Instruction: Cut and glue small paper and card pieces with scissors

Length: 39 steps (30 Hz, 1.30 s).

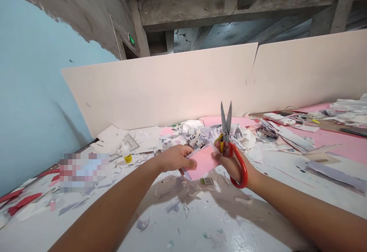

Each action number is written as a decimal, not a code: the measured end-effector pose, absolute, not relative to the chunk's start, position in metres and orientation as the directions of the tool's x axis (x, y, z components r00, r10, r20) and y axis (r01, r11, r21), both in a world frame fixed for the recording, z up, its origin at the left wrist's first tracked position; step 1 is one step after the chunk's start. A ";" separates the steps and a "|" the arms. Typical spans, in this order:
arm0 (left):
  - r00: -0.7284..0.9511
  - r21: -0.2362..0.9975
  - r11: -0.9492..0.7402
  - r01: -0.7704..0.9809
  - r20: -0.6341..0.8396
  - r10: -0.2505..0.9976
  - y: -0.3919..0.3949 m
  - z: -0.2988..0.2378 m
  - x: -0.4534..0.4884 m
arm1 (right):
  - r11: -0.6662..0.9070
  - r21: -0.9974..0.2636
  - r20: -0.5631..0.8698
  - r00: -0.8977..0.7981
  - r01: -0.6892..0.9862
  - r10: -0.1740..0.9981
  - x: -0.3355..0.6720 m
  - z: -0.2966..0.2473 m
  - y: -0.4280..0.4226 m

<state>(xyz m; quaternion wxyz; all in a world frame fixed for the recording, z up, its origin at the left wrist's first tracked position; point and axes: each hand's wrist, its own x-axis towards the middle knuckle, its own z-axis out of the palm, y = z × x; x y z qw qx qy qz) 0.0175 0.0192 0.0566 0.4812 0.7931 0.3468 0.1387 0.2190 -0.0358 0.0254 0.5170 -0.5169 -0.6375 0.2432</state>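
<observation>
Two-handed hold: left hand (174, 158) pinched pink paper (203, 163); right hand (228, 161) gripped red-handled scissors (226, 124), blades open, no cut visible; paper scraps (195, 131) piled beyond hands.

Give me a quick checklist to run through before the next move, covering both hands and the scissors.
1. Paper grip: the left hand pinches the pink paper: ok.
2. Scissor grip: the right hand holds the red-handled scissors: ok.
3. Blades: open, tips pointing up, away from both hands: ok.
4. Work surface: crumpled paper scraps are piled beyond the hands on the white table: not ok.
5. Blade sharpness: cannot tell.
</observation>
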 end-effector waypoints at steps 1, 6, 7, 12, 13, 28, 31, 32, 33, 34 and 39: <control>0.722 0.865 -0.289 0.411 -0.115 0.682 0.020 0.056 0.017 | 0.345 -0.844 0.406 0.069 0.411 0.911 0.218 0.027 -0.038; 0.757 0.881 -0.274 0.386 -0.133 0.639 0.021 0.055 0.016 | 0.345 -0.847 0.400 0.056 0.404 0.915 0.217 0.028 -0.040; 0.761 0.884 -0.271 0.382 -0.134 0.635 0.022 0.056 0.015 | 0.343 -0.851 0.397 0.058 0.398 0.916 0.217 0.027 -0.039; 0.775 0.911 -0.201 0.359 -0.171 0.608 0.024 0.057 0.012 | 0.329 -0.911 0.350 0.044 0.249 0.936 0.219 0.017 -0.029; 0.785 0.919 -0.181 0.350 -0.183 0.591 0.025 0.058 0.012 | 0.321 -0.928 0.335 0.047 0.191 0.941 0.219 0.014 -0.027; 0.761 0.845 -0.316 0.432 -0.153 0.631 0.018 0.054 0.020 | 0.311 -0.902 0.303 -0.075 0.298 0.950 0.214 0.011 -0.033; 0.753 0.856 -0.334 0.393 -0.091 0.652 0.016 0.047 0.025 | 0.343 -0.887 0.333 -0.084 0.309 0.939 0.213 0.009 -0.033; 0.750 0.864 -0.329 0.381 -0.081 0.656 0.017 0.045 0.026 | 0.346 -0.883 0.340 -0.075 0.317 0.937 0.212 0.009 -0.034; 0.747 0.875 -0.318 0.365 -0.072 0.660 0.017 0.044 0.027 | 0.347 -0.879 0.348 -0.059 0.328 0.936 0.212 0.010 -0.034; 0.745 0.887 -0.308 0.344 -0.058 0.665 0.018 0.042 0.029 | 0.346 -0.874 0.355 -0.035 0.341 0.934 0.211 0.011 -0.035; 0.737 0.893 -0.327 0.310 -0.008 0.676 0.019 0.041 0.032 | 0.313 -0.861 0.370 0.071 0.401 0.926 0.209 0.016 -0.038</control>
